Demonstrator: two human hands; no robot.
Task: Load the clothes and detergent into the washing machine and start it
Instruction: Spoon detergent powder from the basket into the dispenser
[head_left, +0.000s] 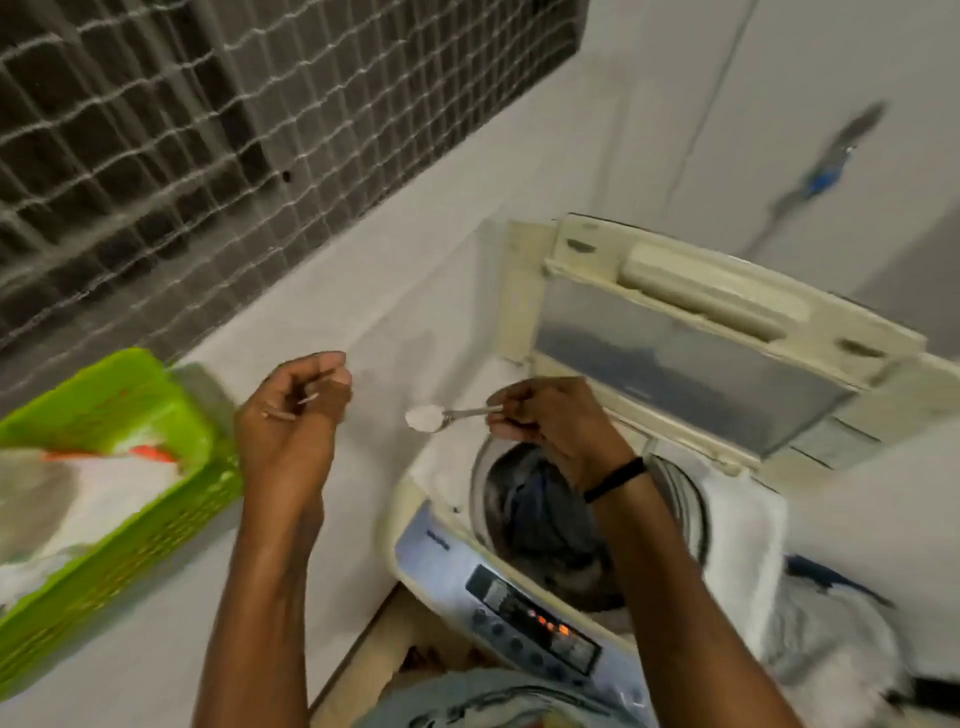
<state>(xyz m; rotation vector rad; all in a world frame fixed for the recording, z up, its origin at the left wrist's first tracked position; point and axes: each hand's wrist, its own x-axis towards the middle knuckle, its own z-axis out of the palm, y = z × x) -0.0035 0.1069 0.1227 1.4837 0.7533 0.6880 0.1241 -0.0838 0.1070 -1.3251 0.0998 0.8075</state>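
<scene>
Two hands were raised in the head view. The right hand (550, 421), with one black wristband (615, 479), pinched the handle of a single spoon (467, 413) heaped with white detergent powder (423, 418), held just beside the drum opening of the one washing machine (415, 525). Its lid (675, 353) stood open, and dark clothes (540, 514) lay in the drum. The left hand (293, 415) hovered with fingers curled; blur hid whether it held anything. One green basket (130, 384) at the left held one white bag (104, 493). The control panel (530, 623) showed orange lights, too blurred to count.
</scene>
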